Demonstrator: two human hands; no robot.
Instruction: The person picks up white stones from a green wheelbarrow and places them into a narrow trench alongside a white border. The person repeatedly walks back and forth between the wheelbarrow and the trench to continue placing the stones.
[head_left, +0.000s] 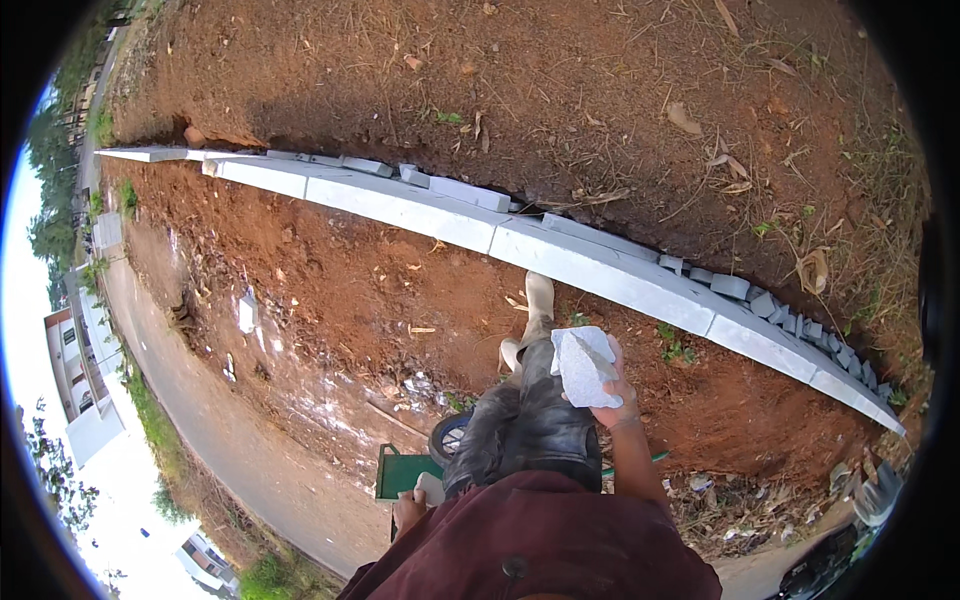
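Observation:
My right hand [615, 395] grips a broken, pale grey-white block piece [582, 365], held up in front of my dark trousers. Low at the left, my left hand [408, 507] holds a smaller pale block piece [430, 489] beside a green wheelbarrow [392, 468] with a black wheel [449, 435]. A long row of pale rectangular blocks [400, 209] runs diagonally across the red soil in front of me. Smaller block pieces [729, 285] lie along its far side, packed most densely toward the right.
One of my boots [539, 295] stands close to the block row. Beyond the row is brown soil [640, 90] with dry leaves. To the left are loose white chunks [247, 314], a paved road [300, 525], grass and white buildings [75, 360]. Litter [700, 490] lies at lower right.

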